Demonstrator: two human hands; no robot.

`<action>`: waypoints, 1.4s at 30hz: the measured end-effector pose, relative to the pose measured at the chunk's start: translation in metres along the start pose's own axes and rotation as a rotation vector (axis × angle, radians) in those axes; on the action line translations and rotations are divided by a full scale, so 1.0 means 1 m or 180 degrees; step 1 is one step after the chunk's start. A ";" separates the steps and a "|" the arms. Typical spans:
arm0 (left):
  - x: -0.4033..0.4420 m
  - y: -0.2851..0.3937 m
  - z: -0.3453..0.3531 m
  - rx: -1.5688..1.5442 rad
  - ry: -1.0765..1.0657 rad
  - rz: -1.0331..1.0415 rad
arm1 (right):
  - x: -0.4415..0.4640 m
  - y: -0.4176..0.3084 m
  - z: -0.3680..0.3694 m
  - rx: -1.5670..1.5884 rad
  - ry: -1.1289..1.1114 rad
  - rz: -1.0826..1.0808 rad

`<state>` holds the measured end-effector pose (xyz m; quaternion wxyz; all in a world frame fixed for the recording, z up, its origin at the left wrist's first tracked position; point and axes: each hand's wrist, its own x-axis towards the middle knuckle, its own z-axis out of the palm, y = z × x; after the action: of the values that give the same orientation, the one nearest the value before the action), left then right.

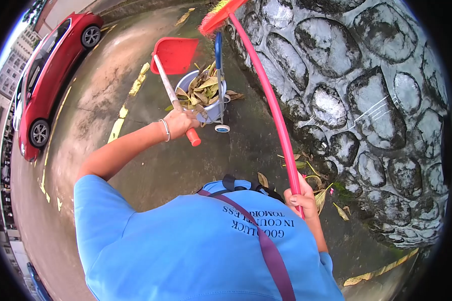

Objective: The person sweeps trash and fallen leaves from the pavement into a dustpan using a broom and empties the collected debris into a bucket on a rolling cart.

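Note:
My left hand (pixel 180 123) is closed around the pale handle of a red dustpan (pixel 175 56), near the handle's orange end. The dustpan's scoop is raised beyond a grey bucket (pixel 217 111) heaped with dry leaves (pixel 202 90). In my right hand (pixel 304 195) is the long pink-red handle of a broom (pixel 268 90), gripped low beside my body. The broom's red head with yellow-green bristles points up and away at the top of the view. A blue-handled wheeled cart frame (pixel 219 65) stands against the bucket, with a small wheel at its foot.
A stone wall (pixel 346 75) rises along the right. Fallen leaves (pixel 320 198) lie at its base. A red car (pixel 52 75) is parked at the left, beyond yellow ground markings (pixel 117 129). The pavement (pixel 150 165) looks damp.

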<state>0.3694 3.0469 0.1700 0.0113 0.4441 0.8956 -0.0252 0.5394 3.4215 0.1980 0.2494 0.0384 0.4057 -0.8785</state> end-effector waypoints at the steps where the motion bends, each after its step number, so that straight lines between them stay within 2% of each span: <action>1: -0.002 0.003 -0.012 -0.0118 0.0281 -0.0085 | -0.001 0.001 -0.005 0.0208 -0.0178 0.0021; 5: -0.013 0.010 -0.068 -0.0722 0.1072 -0.0417 | 0.001 0.002 -0.005 0.0837 -0.0306 -0.0169; 8: -0.038 -0.001 -0.103 -0.1116 0.1802 -0.0786 | -0.008 -0.009 -0.001 0.0226 0.0151 -0.0248; 10: -0.062 0.001 -0.122 -0.1793 0.2143 -0.1793 | -0.019 -0.013 -0.002 -0.0193 0.0672 -0.0226; 12: -0.081 0.006 -0.146 -0.2183 0.2607 -0.2271 | -0.028 -0.012 -0.007 -0.0851 0.1290 -0.0162; 14: -0.099 0.013 -0.168 -0.2004 0.2891 -0.2487 | -0.035 -0.008 -0.017 -0.1367 0.1585 -0.0066; 16: -0.113 0.020 -0.183 -0.2065 0.2821 -0.2597 | -0.043 0.000 -0.034 -0.1832 0.1830 0.0133; 19: -0.121 0.025 -0.189 -0.2359 0.2362 -0.2749 | -0.055 0.018 -0.066 -0.2120 0.2022 0.0485; 24: -0.100 0.027 -0.153 -0.3068 0.1750 -0.2629 | -0.098 0.070 -0.137 -0.2396 0.2563 0.1255; 33: 0.006 0.056 -0.029 -0.4137 0.1069 -0.2293 | -0.195 0.099 -0.209 -0.2499 0.3535 0.1948; 39: 0.088 0.103 0.080 -0.4503 0.0254 -0.2195 | -0.271 0.112 -0.317 -0.2162 0.4197 0.2137; 42: 0.113 0.126 0.102 -0.4439 0.0207 -0.1965 | -0.306 0.118 -0.374 -0.1969 0.4384 0.2354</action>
<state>0.4009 3.2072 0.0594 0.2552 0.0641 0.7875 0.5573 0.8113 3.7551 -0.0512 0.2171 0.6263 0.6511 -0.3696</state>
